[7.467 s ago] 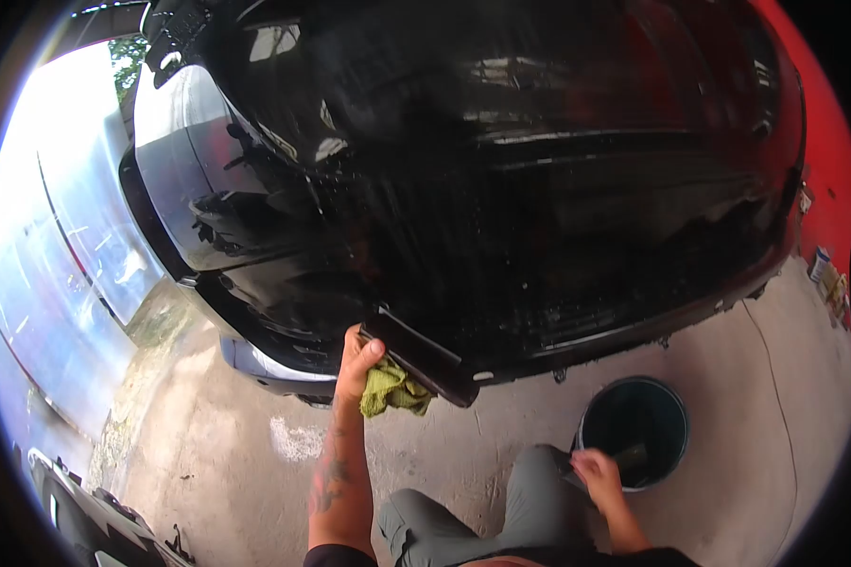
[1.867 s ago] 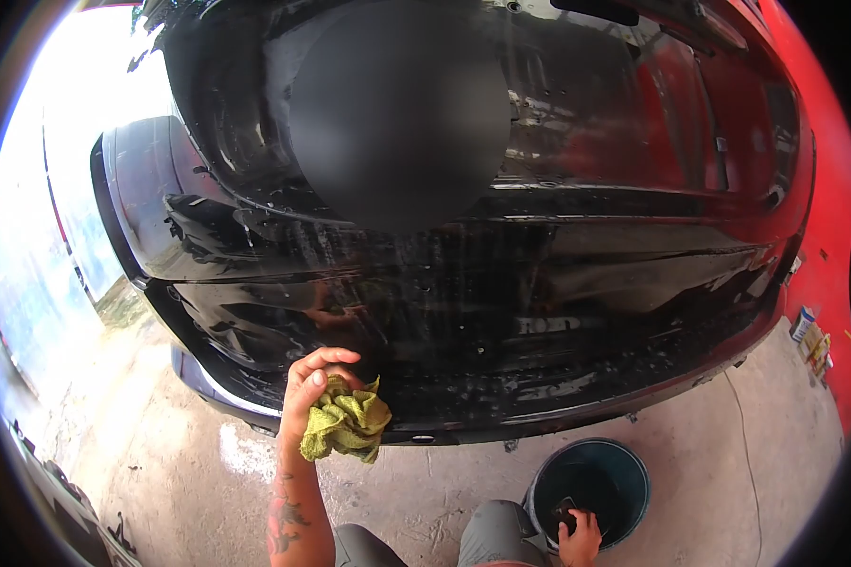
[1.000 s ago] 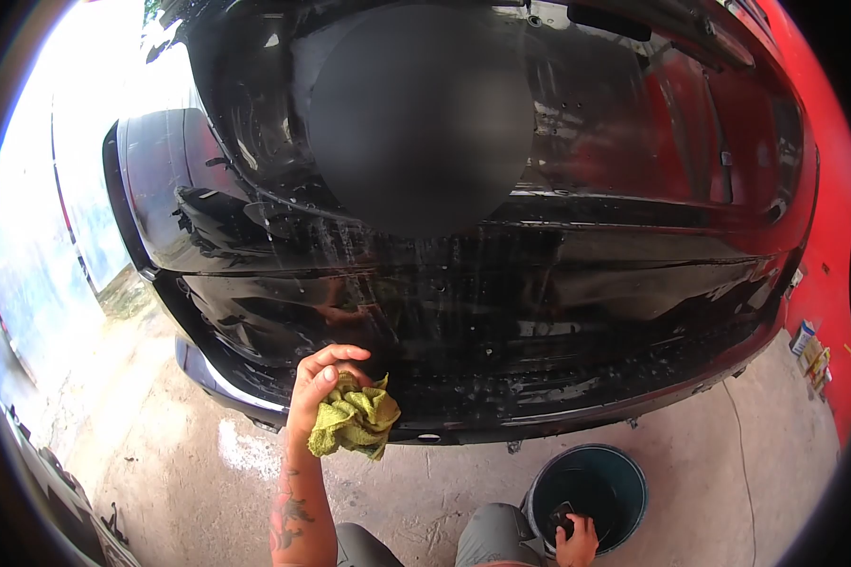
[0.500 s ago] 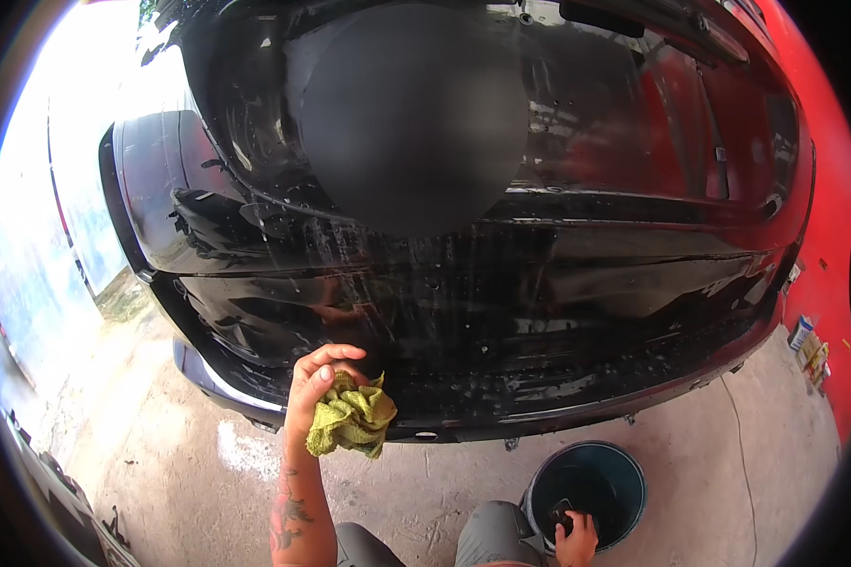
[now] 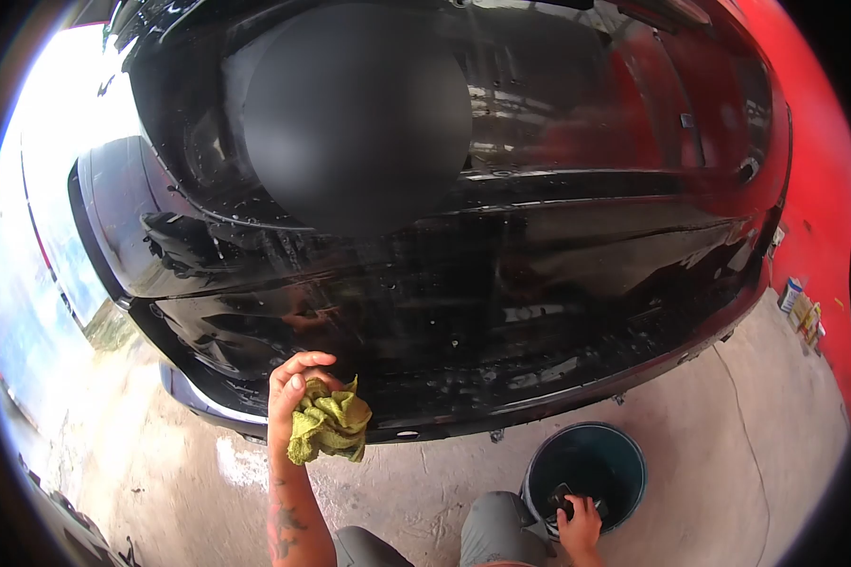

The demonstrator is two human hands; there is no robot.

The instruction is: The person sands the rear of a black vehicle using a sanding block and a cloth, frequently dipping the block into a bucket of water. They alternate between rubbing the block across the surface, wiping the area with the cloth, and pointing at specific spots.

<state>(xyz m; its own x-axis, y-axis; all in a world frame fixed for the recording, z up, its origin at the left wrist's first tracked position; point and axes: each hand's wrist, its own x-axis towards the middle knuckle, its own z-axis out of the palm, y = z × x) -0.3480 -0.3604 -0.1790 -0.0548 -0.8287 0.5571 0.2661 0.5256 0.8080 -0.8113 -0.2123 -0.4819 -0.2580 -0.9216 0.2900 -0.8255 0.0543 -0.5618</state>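
My left hand [image 5: 298, 383] is closed round a crumpled yellow-green cloth [image 5: 331, 422], close to the lower edge of a wet, glossy black car body panel [image 5: 425, 293]. Water drops and streaks mark the panel. At the lower right, my right hand [image 5: 579, 520] grips a small dark object [image 5: 562, 498] at the near left side of a dark green bucket [image 5: 639, 472]. What exactly that object is cannot be made out. A blurred round patch hides part of the upper panel.
The bucket stands on a concrete floor [image 5: 681, 416], where a thin cable [image 5: 749, 444] runs at the right. Small containers [image 5: 804, 315] stand beside a red wall [image 5: 823, 189]. Part of a dark vehicle shows at the lower left.
The view has shifted, so the car panel appears farther left. My left hand with the cloth appears slightly left; my right hand is still at the bucket with the dark object.
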